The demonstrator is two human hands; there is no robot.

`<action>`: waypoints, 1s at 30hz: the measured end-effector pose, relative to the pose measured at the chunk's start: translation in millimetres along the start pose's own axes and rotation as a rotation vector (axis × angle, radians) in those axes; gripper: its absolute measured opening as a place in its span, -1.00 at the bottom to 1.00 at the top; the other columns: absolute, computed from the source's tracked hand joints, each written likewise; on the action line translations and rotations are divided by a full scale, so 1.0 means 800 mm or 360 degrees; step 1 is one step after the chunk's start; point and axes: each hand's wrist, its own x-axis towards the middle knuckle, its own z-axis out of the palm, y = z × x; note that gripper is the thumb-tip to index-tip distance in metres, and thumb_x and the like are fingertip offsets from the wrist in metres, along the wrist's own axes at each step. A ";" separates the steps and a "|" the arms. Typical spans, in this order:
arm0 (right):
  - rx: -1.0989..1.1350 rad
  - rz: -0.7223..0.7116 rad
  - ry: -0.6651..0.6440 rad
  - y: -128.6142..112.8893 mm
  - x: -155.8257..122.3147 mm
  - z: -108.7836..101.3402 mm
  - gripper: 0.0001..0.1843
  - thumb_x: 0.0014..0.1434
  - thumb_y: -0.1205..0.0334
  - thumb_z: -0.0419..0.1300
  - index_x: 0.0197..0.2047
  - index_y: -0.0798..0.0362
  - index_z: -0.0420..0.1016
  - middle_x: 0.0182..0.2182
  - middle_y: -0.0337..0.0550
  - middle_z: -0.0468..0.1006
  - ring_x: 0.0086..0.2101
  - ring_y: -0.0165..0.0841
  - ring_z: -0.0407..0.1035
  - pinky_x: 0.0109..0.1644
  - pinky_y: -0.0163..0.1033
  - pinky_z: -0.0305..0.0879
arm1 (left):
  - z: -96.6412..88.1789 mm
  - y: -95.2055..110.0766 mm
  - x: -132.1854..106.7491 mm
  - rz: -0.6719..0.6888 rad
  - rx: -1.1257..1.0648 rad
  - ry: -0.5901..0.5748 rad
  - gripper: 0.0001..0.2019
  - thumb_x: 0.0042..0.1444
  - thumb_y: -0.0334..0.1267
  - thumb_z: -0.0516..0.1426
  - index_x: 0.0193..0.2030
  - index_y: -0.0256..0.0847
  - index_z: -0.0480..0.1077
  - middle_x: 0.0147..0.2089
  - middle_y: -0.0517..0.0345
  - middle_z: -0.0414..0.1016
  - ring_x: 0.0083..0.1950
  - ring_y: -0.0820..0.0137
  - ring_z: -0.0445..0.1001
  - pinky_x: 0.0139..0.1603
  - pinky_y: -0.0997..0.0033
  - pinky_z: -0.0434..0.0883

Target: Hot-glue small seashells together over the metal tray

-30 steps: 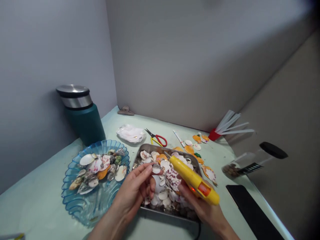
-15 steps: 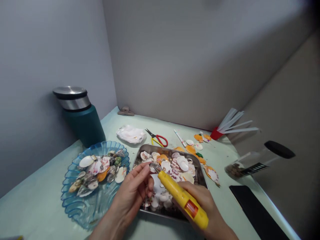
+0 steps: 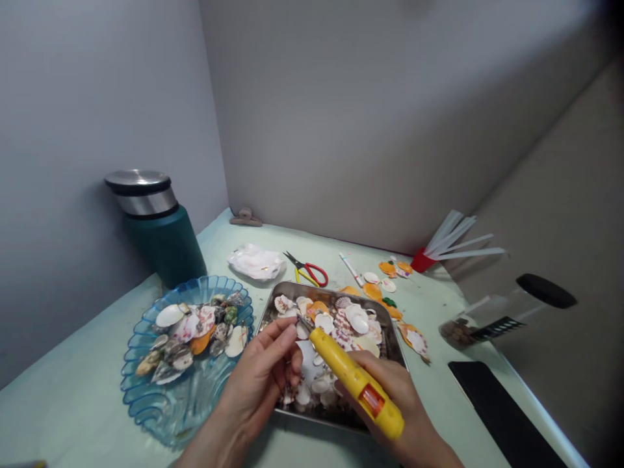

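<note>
My right hand point(image 3: 390, 383) is wrapped round a yellow hot glue gun point(image 3: 351, 374). Its metal nozzle points up and left, close to the fingertips of my left hand point(image 3: 266, 364). The left thumb and forefinger are pinched together; something tiny and dark shows at their tips, too small to name. Both hands are over a metal tray point(image 3: 397, 338) full of seashells point(image 3: 358, 318), white, purple-striped and orange. To the left, a blue scalloped plate point(image 3: 146, 403) holds more shells and small snail shells point(image 3: 221, 331).
Behind the tray lie scissors point(image 3: 312, 270) with red and yellow handles, a white plastic packet point(image 3: 256, 262) and a marker point(image 3: 351, 268). A teal bottle point(image 3: 166, 244) stands at left. On the right are orange shells point(image 3: 373, 290), a red cup of glue sticks point(image 3: 422, 260), a jar point(image 3: 480, 322) and a black phone point(image 3: 497, 403).
The glue gun's nozzle has shifted very slightly to the right and its rear end has risen a little. My left hand keeps its pinch almost in place.
</note>
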 end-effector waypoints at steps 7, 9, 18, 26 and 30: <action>0.0004 -0.0065 0.0059 -0.002 0.000 -0.001 -0.90 0.15 0.32 0.20 -0.22 0.04 0.45 -0.43 -0.21 0.59 -0.49 -0.35 0.48 -0.41 -0.34 0.29 | 0.000 -0.001 0.001 -0.0008 -0.0011 0.0002 -0.66 0.00 -0.15 0.30 -0.15 -0.22 0.34 -0.64 0.29 0.36 -0.65 0.57 0.23 -0.61 0.63 0.23; 0.0017 -0.0074 0.0073 -0.002 0.000 -0.001 -0.89 0.14 0.33 0.20 -0.22 0.04 0.45 -0.44 -0.22 0.59 -0.50 -0.35 0.48 -0.42 -0.34 0.30 | 0.000 -0.001 0.001 0.0007 -0.0021 -0.0016 -0.69 0.03 -0.15 0.28 -0.15 -0.22 0.35 -0.65 0.29 0.35 -0.65 0.57 0.22 -0.61 0.63 0.23; 0.0025 -0.0131 0.0094 0.000 -0.001 -0.001 -0.85 0.14 0.29 0.19 -0.17 0.02 0.45 -0.47 -0.18 0.60 -0.47 -0.28 0.51 -0.42 -0.30 0.35 | -0.002 0.000 0.002 0.0044 -0.0118 -0.0006 -0.70 0.01 -0.24 0.30 -0.13 -0.25 0.41 -0.62 0.30 0.33 -0.62 0.57 0.24 -0.59 0.61 0.27; 0.0017 -0.0192 0.0150 0.002 0.000 -0.002 -0.81 0.15 0.31 0.21 -0.13 -0.01 0.42 -0.40 -0.18 0.63 -0.46 -0.29 0.53 -0.39 -0.32 0.36 | -0.001 0.002 0.003 0.0061 -0.0203 0.0033 -0.68 -0.06 -0.31 0.34 -0.14 -0.29 0.43 -0.58 0.34 0.33 -0.61 0.60 0.26 -0.60 0.62 0.29; 0.0023 -0.0240 0.0170 -0.007 0.006 -0.004 -0.84 0.16 0.29 0.18 -0.14 0.00 0.42 -0.44 -0.19 0.63 -0.47 -0.28 0.54 -0.43 -0.34 0.36 | -0.004 0.000 0.004 0.0056 -0.0191 0.0011 -0.73 -0.01 -0.30 0.31 -0.17 -0.28 0.41 -0.59 0.32 0.35 -0.60 0.60 0.26 -0.59 0.63 0.28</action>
